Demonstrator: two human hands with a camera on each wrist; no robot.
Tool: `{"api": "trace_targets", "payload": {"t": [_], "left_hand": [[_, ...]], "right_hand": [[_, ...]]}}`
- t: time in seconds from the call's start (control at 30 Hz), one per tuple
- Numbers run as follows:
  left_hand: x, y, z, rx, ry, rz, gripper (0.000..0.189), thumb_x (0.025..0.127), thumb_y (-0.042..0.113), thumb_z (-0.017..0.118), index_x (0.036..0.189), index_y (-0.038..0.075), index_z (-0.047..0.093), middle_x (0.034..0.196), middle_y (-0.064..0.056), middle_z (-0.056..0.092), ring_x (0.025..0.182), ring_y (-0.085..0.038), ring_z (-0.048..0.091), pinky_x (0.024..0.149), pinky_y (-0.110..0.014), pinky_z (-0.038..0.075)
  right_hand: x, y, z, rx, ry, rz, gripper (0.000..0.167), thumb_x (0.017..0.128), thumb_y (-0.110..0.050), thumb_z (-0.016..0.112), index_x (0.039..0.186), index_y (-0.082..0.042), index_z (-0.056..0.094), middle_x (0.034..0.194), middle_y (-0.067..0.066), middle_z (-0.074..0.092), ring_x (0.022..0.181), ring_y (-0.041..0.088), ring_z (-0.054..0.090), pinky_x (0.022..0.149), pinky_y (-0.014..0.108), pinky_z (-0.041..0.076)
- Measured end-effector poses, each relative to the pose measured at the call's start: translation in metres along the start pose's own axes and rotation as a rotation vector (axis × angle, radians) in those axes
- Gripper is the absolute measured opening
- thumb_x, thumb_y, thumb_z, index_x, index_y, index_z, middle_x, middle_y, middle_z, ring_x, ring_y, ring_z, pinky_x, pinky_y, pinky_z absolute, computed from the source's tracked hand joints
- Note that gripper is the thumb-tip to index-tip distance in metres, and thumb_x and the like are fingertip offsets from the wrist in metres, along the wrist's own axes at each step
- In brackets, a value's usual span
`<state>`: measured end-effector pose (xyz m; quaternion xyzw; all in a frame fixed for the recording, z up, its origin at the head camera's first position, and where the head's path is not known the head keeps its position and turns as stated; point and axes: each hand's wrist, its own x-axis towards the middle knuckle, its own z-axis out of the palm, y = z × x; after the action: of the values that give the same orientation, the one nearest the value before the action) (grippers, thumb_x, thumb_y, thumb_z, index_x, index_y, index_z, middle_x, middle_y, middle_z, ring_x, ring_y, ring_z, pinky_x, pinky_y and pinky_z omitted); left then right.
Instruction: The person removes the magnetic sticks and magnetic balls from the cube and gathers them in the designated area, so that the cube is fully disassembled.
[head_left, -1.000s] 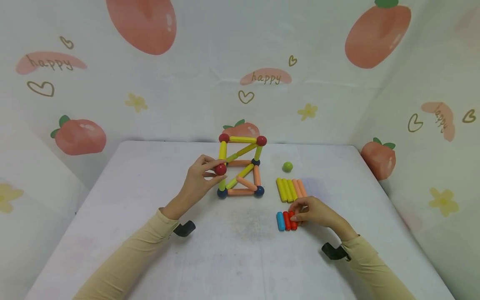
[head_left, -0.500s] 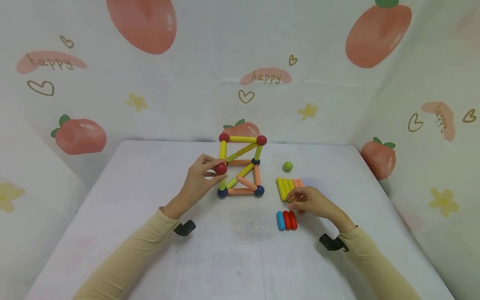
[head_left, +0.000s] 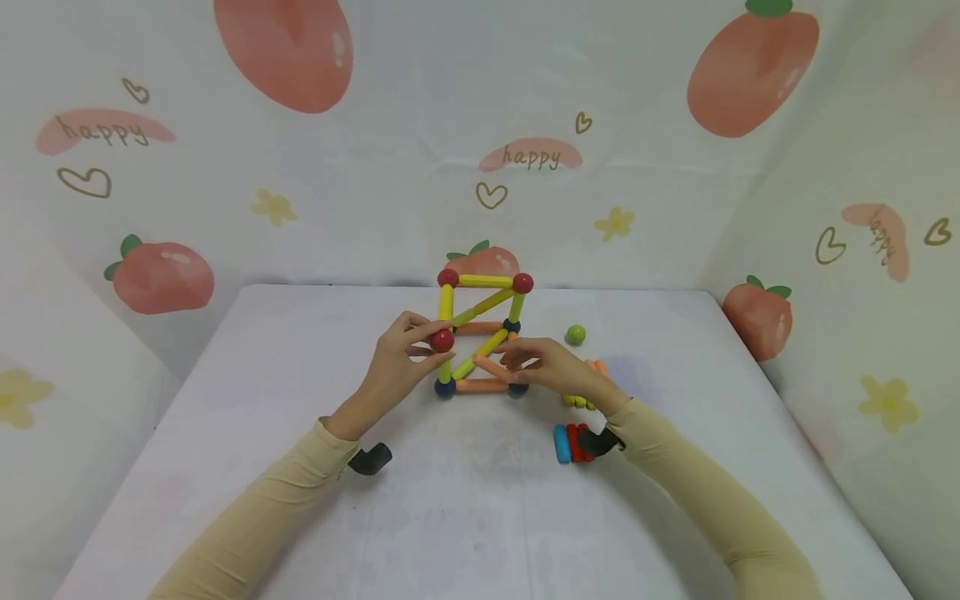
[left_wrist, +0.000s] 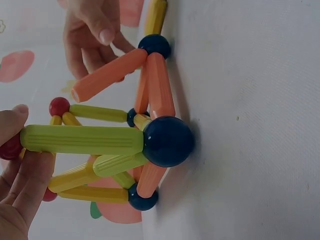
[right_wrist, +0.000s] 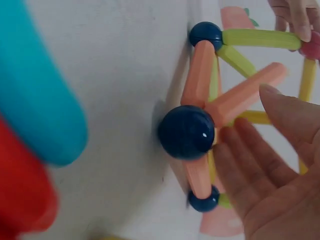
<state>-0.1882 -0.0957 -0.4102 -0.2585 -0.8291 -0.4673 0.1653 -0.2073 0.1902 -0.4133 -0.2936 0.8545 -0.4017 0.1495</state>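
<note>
The frame (head_left: 482, 328) stands at twelve o'clock, and the left hand (head_left: 405, 350) pinches the red ball (head_left: 442, 340) at its nine o'clock. Three top corners look built, but at five o'clock an orange stick (right_wrist: 245, 95) leans with one end free, with the right hand (head_left: 551, 367) loosely spread by it, maybe touching. The green ball (head_left: 576, 335) at three and yellow sticks (head_left: 580, 402) at four lie unused.

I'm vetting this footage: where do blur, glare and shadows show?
Right wrist view: blue stick and red stick blurred at the left edge, small glare spot on the nearest dark blue ball; left wrist view: dim, but the long green stick fairly sharp; head view: soft shadow on the table beside the right sleeve.
</note>
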Motion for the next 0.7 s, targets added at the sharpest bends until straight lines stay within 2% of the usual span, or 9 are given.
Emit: {"api": "trace_targets", "payload": {"t": [0.3, 0.57, 0.7], "left_hand": [[0.000, 0.002, 0.000, 0.004, -0.003, -0.008, 0.045, 0.077, 0.005, 0.083, 0.120, 0.009, 0.071, 0.104, -0.010, 0.056, 0.095, -0.023, 0.067, 0.074, -0.031, 0.062], [-0.001, -0.001, 0.001, -0.003, -0.001, 0.012, 0.044, 0.078, 0.008, 0.083, 0.120, 0.010, 0.071, 0.105, -0.009, 0.056, 0.094, -0.022, 0.068, 0.073, -0.029, 0.062], [0.000, -0.001, 0.002, -0.006, 0.005, 0.019, 0.043, 0.078, 0.009, 0.083, 0.120, 0.011, 0.072, 0.104, -0.009, 0.056, 0.093, -0.021, 0.068, 0.072, -0.028, 0.062]], "right_hand": [[0.019, 0.003, 0.005, 0.062, -0.026, -0.009, 0.042, 0.093, -0.011, 0.068, 0.135, -0.015, 0.061, 0.117, 0.011, 0.070, 0.110, 0.025, 0.066, 0.091, 0.035, 0.057], [0.026, 0.006, 0.009, 0.017, -0.054, 0.062, 0.041, 0.094, -0.008, 0.067, 0.134, -0.015, 0.063, 0.122, 0.008, 0.067, 0.104, 0.020, 0.064, 0.086, 0.029, 0.058], [0.026, 0.005, 0.010, -0.007, -0.026, 0.036, 0.040, 0.093, -0.005, 0.067, 0.132, -0.013, 0.065, 0.121, 0.008, 0.068, 0.100, 0.019, 0.063, 0.084, 0.027, 0.057]]}}
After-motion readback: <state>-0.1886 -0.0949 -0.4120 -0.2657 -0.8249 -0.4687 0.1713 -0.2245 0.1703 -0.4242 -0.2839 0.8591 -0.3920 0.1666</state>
